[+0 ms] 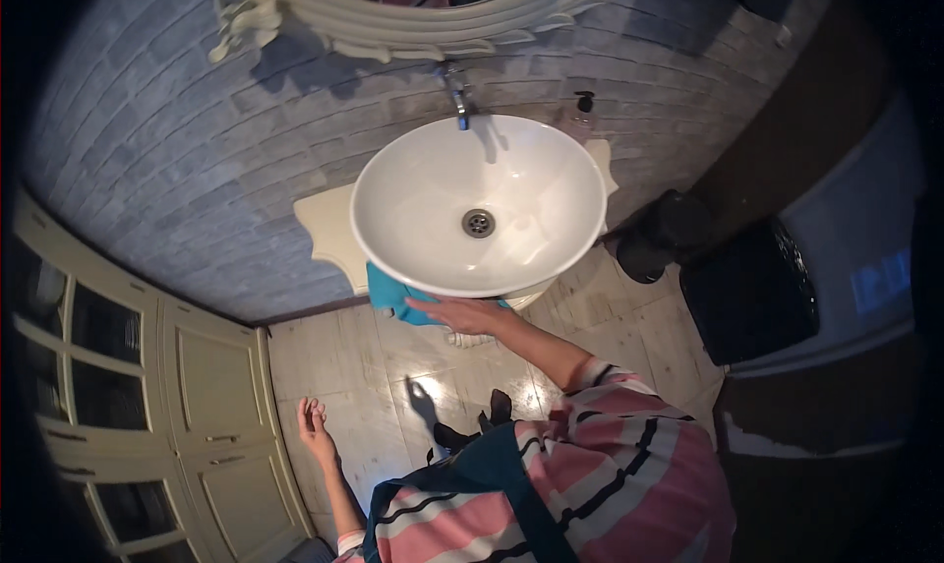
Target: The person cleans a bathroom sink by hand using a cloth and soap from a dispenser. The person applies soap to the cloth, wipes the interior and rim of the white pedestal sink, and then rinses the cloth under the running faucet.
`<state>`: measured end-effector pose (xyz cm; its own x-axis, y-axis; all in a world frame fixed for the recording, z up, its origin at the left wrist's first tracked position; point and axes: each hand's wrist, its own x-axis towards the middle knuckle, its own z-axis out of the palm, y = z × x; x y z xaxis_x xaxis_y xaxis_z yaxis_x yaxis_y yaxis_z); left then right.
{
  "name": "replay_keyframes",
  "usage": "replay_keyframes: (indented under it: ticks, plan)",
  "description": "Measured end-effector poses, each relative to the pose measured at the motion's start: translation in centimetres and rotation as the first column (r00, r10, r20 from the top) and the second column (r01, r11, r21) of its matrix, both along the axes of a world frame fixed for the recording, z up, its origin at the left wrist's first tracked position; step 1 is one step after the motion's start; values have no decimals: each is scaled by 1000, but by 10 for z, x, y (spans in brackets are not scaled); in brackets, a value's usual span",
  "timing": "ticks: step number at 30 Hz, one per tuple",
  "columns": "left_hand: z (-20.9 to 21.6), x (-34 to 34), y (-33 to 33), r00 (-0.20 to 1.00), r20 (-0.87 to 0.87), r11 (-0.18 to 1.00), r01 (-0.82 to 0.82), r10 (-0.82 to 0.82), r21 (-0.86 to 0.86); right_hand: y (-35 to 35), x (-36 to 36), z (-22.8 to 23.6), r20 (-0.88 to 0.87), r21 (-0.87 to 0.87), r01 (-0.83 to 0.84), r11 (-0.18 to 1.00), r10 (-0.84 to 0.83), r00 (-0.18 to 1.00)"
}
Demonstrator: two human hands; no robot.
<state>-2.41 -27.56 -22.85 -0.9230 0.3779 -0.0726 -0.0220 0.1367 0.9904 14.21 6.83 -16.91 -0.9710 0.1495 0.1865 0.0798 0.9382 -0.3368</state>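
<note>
A white oval basin (393,199) stands on a cream vanity top (329,231) below a wall-mounted chrome tap (458,101). Its drain (479,223) shows in the middle of the bowl. At the front edge of the basin, my right hand (460,313) presses a turquoise cloth (389,293) against the vanity just under the rim. Part of the cloth is hidden by that hand and the basin. My left hand (313,422) hangs away at the lower left, over the floor, with its fingers loosely apart and nothing in them.
A pump soap bottle (580,118) stands behind the basin at the right. An ornate mirror frame (383,34) hangs above. Cream cabinets (218,371) line the left side. On the right are a small dark bin (644,253) and a black-lined container (752,293).
</note>
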Motion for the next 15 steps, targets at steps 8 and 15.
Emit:
replay_keyframes:
  ticks: [8,15]
  plan:
    - [157,6,129,913,-335,937,304,-234,174,58,126,12,128,81,-30,996,19,992]
    - [266,75,283,580,-510,656,754,-635,39,115,165,5,-56,27,-27,999,29,998]
